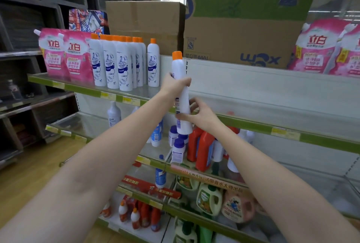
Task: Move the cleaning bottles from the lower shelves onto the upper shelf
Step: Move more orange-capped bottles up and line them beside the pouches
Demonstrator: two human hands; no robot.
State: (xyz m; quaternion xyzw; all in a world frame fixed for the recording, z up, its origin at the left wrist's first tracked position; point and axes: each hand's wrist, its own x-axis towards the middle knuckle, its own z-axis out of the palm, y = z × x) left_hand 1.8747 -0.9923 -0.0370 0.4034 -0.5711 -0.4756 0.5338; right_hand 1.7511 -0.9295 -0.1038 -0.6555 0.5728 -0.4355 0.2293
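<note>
The white bottle [182,94] is held nearly upright, orange cap toward 12 o'clock. It is gripped mid-body by the left hand [174,85] and low by the right hand [200,115].

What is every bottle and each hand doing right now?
Held bottle: upright, capped, lifted in front of the upper shelf.
Left hand: gripping its middle.
Right hand: fingers on its lower part.
Row of white bottles: standing upright on that shelf, capped.

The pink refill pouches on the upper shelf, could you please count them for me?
4: two pink refill pouches at the upper shelf's left end, two at the right; others may be hidden.
</note>
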